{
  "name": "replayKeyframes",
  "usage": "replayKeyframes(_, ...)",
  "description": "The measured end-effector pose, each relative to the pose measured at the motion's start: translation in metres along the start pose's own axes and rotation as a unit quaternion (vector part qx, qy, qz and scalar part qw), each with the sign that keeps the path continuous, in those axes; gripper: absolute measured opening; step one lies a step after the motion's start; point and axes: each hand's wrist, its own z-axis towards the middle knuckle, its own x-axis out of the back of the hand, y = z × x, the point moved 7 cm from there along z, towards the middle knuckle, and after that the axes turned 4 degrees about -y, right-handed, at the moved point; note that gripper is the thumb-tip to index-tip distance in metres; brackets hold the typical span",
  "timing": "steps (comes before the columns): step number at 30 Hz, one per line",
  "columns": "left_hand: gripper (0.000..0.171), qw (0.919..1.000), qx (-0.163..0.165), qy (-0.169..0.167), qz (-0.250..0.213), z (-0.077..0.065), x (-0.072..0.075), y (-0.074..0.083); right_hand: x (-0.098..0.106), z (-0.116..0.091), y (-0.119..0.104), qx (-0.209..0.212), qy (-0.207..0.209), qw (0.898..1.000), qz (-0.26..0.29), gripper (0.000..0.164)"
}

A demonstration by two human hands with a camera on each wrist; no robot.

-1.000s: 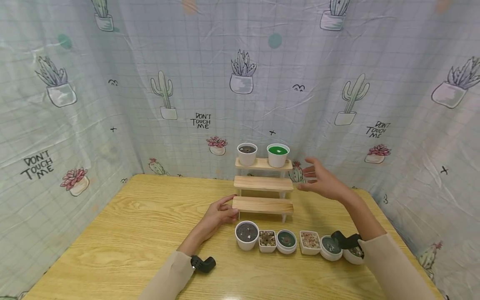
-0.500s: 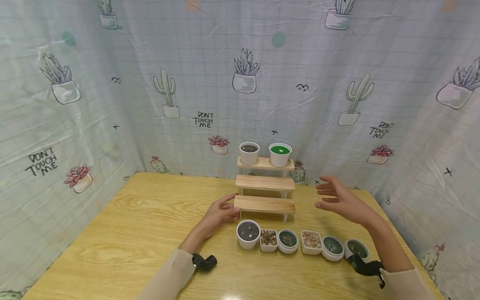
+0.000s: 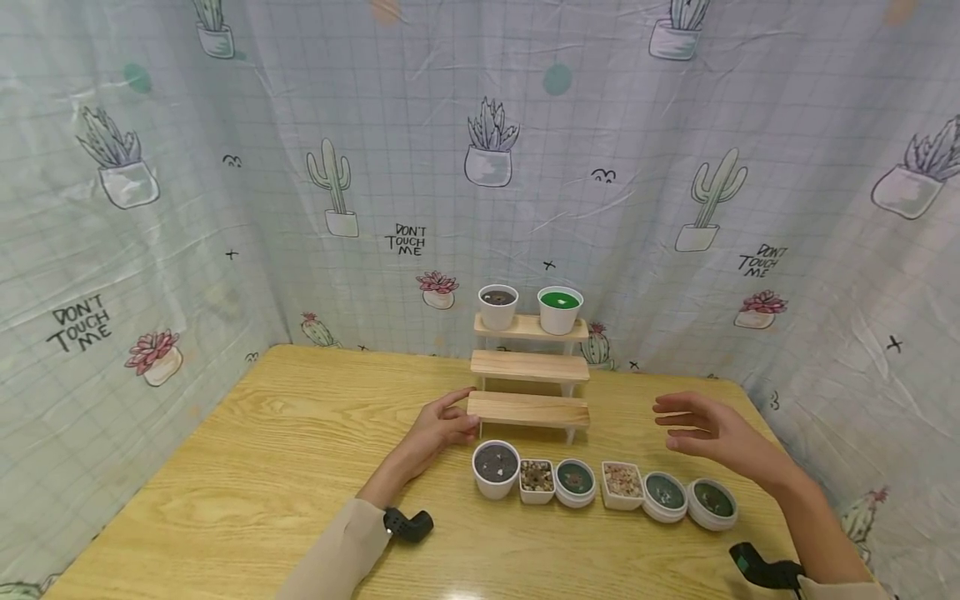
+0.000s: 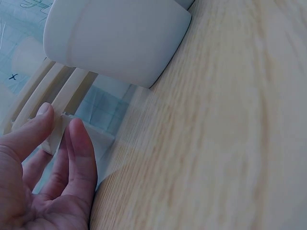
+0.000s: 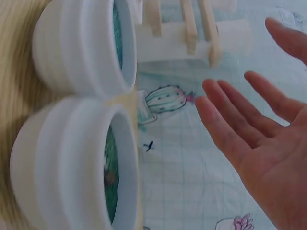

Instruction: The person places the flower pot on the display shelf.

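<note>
A three-tier wooden display stand [image 3: 528,365] with clear supports stands at the middle back of the table. My left hand [image 3: 437,425] pinches the left end of its lowest step, thumb on one face and fingers on the other in the left wrist view. On the top step sit two white pots, one with dark soil [image 3: 498,317] and one with a bright green filling [image 3: 560,315]. My right hand [image 3: 716,433] hovers with relaxed fingers right of the stand, holding nothing. Beneath and left of it are a round pot with green filling [image 3: 712,515] and a similar round pot [image 3: 665,508].
In front of the stand, a row of pots continues with a larger soil pot [image 3: 496,483], a square pebble pot [image 3: 537,496], a round green pot [image 3: 575,495] and a square pink-pebble pot [image 3: 622,500]. A cactus-print curtain [image 3: 360,183] hangs behind the wooden table [image 3: 315,433].
My right hand has drawn away from the stand, moving right and toward me above the right end of the pot row. My left hand keeps its place on the lowest step.
</note>
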Motion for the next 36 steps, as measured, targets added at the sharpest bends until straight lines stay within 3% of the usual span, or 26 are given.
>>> replayKeyframes(8, 0.074, 1.0000, -0.005, -0.007, 0.000, 0.000, -0.002, 0.001, -0.001, -0.012, 0.013, -0.012, -0.047, 0.999, 0.011, 0.059)
replayKeyframes(16, 0.074, 0.9999, -0.009, -0.009, -0.003, 0.000, -0.002, 0.000, -0.004, -0.018, 0.029, -0.021, -0.130, 0.990, 0.056, 0.060)
replayKeyframes(26, 0.073, 0.9999, -0.007, -0.007, 0.002, 0.001, 0.000, -0.001, -0.002, -0.027, 0.055, -0.038, -0.174, 0.976, 0.124, 0.056)
replayKeyframes(36, 0.071, 1.0000, -0.007, -0.007, 0.000, 0.002, 0.001, -0.001, 0.001, -0.036, 0.073, -0.044, -0.208, 0.966, 0.145, 0.061)
